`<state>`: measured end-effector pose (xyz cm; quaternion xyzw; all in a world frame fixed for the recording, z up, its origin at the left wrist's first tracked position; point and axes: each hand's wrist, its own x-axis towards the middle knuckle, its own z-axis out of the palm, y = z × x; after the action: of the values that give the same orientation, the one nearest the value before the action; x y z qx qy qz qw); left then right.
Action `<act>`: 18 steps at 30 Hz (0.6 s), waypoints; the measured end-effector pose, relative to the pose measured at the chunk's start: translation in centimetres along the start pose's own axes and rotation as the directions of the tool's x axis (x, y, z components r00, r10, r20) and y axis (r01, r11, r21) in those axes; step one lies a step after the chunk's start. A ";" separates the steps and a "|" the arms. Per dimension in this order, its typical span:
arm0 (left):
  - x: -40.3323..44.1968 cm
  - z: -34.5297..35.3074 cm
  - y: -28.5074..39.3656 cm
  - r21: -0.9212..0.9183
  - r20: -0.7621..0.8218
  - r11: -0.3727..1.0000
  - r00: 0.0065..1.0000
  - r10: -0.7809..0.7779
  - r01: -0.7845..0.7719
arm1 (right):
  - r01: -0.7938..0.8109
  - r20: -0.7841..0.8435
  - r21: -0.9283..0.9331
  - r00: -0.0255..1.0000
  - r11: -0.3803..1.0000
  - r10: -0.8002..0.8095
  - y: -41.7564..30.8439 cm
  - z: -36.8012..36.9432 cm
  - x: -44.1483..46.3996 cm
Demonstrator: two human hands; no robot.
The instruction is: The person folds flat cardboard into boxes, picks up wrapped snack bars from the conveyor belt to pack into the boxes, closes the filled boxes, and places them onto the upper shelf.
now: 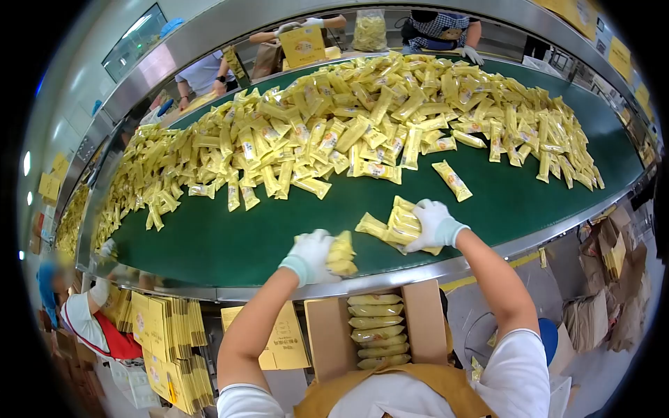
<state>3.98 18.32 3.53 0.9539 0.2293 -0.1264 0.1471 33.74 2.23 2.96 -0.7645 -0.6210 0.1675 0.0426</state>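
Observation:
Both my hands wear white gloves at the near edge of a green conveyor belt (334, 216). My left hand (311, 255) is closed round a small bunch of yellow snack packets (341, 255); its fingertips are partly hidden behind them. To its right, my right hand (433, 226) grips a row of yellow snack packets (402, 221) that lies against the belt. One packet (373, 225) sticks out to the left of that row. Below my hands, an open cardboard box (327, 338) holds a stacked column of packets (376, 327).
A large heap of packets (376, 104) spreads across the belt, with a single packet (452, 181) nearer me. Flattened yellow cartons (167, 334) stand at lower left. Co-workers stand across the belt, and one in a red apron (111, 334) is at my left. Brown paper bags (589, 320) lie at right.

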 end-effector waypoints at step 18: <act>-3.7 5.7 0.1 0.016 -0.272 0.955 0.921 -0.280 0.295 | -0.138 -0.242 0.468 0.930 0.873 0.277 3.7 3.8 -7.4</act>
<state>-0.20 14.85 -0.55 0.9219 0.3807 -0.0237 0.0678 34.79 -6.25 -0.10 -0.8137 -0.4660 0.1895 0.2912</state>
